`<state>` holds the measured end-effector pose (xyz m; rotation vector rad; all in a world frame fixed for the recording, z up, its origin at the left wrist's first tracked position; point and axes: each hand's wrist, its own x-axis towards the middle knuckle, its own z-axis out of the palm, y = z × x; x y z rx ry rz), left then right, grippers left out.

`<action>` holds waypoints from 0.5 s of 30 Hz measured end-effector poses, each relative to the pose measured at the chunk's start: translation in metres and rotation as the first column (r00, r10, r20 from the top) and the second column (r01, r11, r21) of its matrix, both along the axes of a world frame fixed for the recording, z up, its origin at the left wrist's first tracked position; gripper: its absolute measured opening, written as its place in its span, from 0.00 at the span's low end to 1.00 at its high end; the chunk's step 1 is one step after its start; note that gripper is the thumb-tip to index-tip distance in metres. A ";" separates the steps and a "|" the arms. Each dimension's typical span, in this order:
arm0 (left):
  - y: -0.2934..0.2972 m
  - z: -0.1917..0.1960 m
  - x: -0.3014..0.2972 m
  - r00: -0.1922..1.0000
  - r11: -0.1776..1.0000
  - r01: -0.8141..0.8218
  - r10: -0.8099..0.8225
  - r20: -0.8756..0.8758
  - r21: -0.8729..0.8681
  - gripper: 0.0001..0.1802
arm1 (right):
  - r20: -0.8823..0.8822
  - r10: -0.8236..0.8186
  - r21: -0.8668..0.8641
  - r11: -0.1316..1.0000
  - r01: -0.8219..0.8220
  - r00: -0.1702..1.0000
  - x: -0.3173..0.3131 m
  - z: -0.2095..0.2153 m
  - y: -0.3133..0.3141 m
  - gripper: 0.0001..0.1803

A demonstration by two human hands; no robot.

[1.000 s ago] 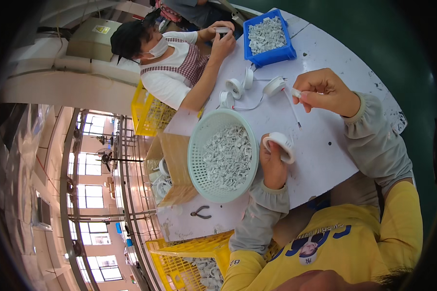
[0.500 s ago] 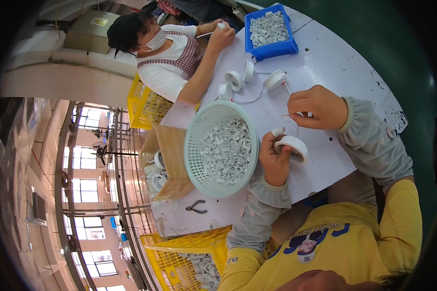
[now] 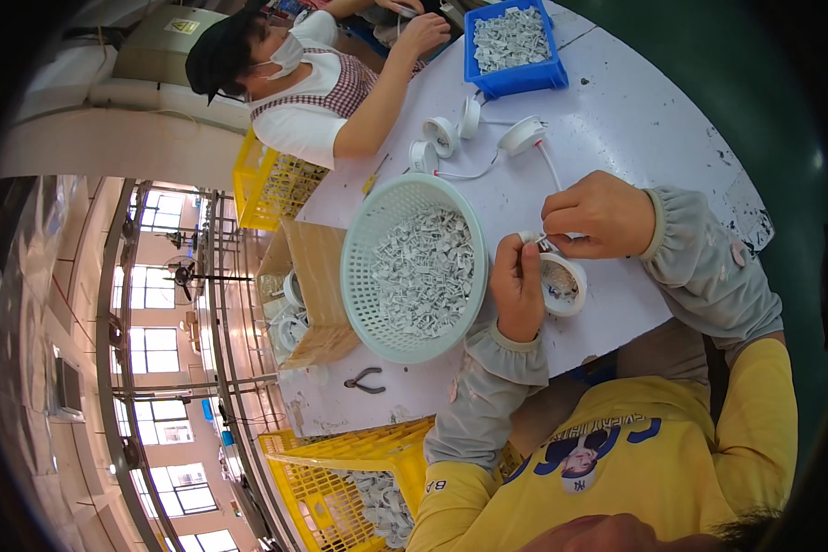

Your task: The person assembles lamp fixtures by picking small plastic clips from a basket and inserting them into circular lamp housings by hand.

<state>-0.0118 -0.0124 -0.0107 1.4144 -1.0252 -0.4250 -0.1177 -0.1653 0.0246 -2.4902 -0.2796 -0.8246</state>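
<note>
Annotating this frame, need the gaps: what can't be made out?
All in the head view:
Small white piece, exact shape: too small, partly covered by the right hand.
Whether the left hand supports the round white housing: its lower fingers are hidden.
What the co-worker's hands hold: small, close to the upper edge.
Cardboard box, full contents: partly hidden by its own side.
Lower yellow crate: cut off by the lower edge.

Factory workshop (parts basket (image 3: 362, 276), yellow crate (image 3: 382, 443))
</note>
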 end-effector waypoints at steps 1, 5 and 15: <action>0.000 -0.001 0.000 1.000 1.000 0.001 -0.001 -0.001 0.000 0.12 | 0.009 0.003 0.010 1.000 -0.003 1.000 0.000 -0.001 0.000 0.04; 0.001 0.001 0.001 0.997 0.999 -0.042 0.041 0.069 0.023 0.11 | -0.033 0.006 0.140 0.990 -0.001 0.999 -0.001 0.003 0.006 0.05; 0.002 0.001 -0.001 0.993 0.996 0.060 -0.067 -0.100 -0.065 0.17 | -0.159 0.060 0.531 0.847 0.034 0.985 0.000 0.004 -0.003 0.04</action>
